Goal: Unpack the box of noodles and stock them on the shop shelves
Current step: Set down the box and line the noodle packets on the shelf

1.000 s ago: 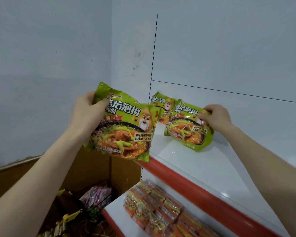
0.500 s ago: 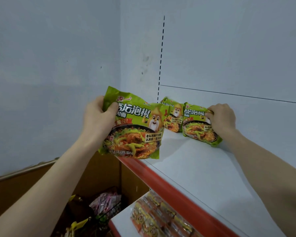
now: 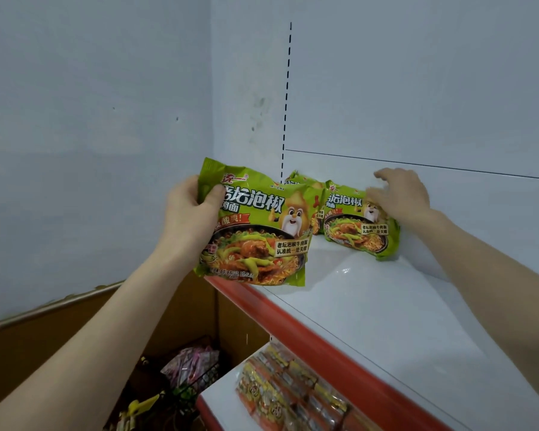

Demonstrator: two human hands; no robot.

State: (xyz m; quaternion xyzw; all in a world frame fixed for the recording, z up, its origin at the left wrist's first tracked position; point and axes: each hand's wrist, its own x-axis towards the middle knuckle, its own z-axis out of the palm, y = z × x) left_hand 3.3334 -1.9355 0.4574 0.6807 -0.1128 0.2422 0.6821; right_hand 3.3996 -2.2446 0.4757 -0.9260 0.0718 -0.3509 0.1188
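Note:
My left hand (image 3: 189, 219) grips a green noodle packet (image 3: 255, 231) by its upper left corner, holding it upright over the front left end of the white shelf (image 3: 386, 306). A second green packet (image 3: 360, 227) leans against the shelf's back panel. My right hand (image 3: 400, 194) hovers at its top right with fingers spread and relaxed, blurred, barely touching it if at all. A third green packet (image 3: 299, 178) stands behind, mostly hidden by the other two.
The shelf has a red front lip (image 3: 293, 318). Below it, a lower shelf carries several orange noodle packets (image 3: 290, 390). A wire basket with pink and yellow snack bags (image 3: 187, 371) sits at the bottom left by a brown wall panel.
My right hand has let go of the second packet, which now leans at the back of the shelf. My left hand has brought its packet up and rightward toward the shelf.

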